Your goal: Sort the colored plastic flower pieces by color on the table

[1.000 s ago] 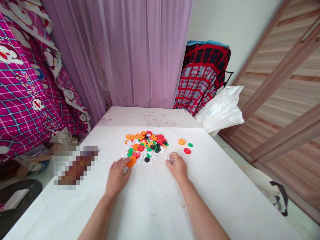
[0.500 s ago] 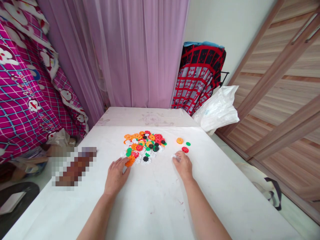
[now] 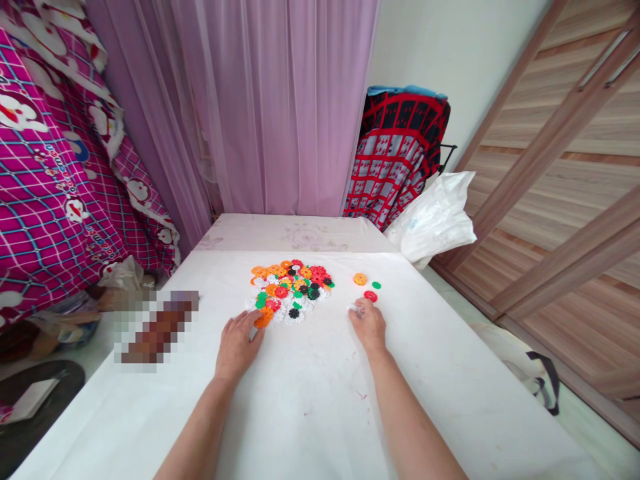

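Note:
A heap of plastic snowflake discs in orange, red, green, black and white lies on the white table. My left hand rests at the heap's near left edge, fingers spread, fingertips beside an orange disc. To the right of the heap, my right hand is closed with its fingertips on a white snowflake disc, partly hidden by the fingers. Just beyond that hand lie a red disc, a green disc and a yellow-orange disc, apart from the heap.
At the table's left side is a blurred-out reddish-brown patch. A white plastic bag stands by the far right corner. Purple curtains hang behind, wooden wardrobe doors rise at right, and a pink patterned cloth hangs at left.
My right hand has shifted slightly to the right and away from me with the white disc at its fingertips. My left hand stays by the heap; the view has tilted a little.

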`<state>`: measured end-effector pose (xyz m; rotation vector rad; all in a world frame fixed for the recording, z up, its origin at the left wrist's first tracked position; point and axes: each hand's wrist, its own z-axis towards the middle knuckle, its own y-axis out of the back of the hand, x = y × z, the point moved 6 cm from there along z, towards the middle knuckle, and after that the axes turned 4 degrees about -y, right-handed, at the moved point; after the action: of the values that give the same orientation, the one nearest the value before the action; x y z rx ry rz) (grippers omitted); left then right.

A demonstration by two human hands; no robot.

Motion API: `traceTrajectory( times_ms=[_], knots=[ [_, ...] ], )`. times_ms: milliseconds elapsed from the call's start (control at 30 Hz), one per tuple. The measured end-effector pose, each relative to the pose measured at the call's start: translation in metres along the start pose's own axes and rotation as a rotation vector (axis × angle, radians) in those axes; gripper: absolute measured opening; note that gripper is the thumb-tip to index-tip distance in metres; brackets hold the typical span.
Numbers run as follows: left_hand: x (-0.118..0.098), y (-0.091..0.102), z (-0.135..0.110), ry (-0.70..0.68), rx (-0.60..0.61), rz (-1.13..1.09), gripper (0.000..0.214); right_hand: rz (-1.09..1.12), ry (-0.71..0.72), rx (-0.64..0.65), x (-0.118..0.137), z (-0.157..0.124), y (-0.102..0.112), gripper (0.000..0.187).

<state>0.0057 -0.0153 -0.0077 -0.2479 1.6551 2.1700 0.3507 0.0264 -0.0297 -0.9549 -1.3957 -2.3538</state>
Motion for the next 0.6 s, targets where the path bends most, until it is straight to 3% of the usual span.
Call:
traceTrajectory(
  times_ms=[167,267,467,600],
  knots=[
    [-0.001,0.001,0.001,0.000,-0.017,0.007,0.036,0.059,0.022,-0.067,0.003,-0.004,0.007,0.025],
    [0.000,-0.001,0.002,0.007,0.003,0.002,0.036,0.029,0.076,-0.070,0.018,-0.013,0.006,0.023],
    [-0.001,-0.001,0.002,0.004,-0.001,-0.004,0.036,-0.030,0.319,0.116,0.078,-0.043,-0.022,0.018],
    [-0.002,0.000,0.001,0.007,0.006,-0.009,0.036,-0.058,0.315,0.170,0.100,-0.048,-0.038,0.016]
  ],
)
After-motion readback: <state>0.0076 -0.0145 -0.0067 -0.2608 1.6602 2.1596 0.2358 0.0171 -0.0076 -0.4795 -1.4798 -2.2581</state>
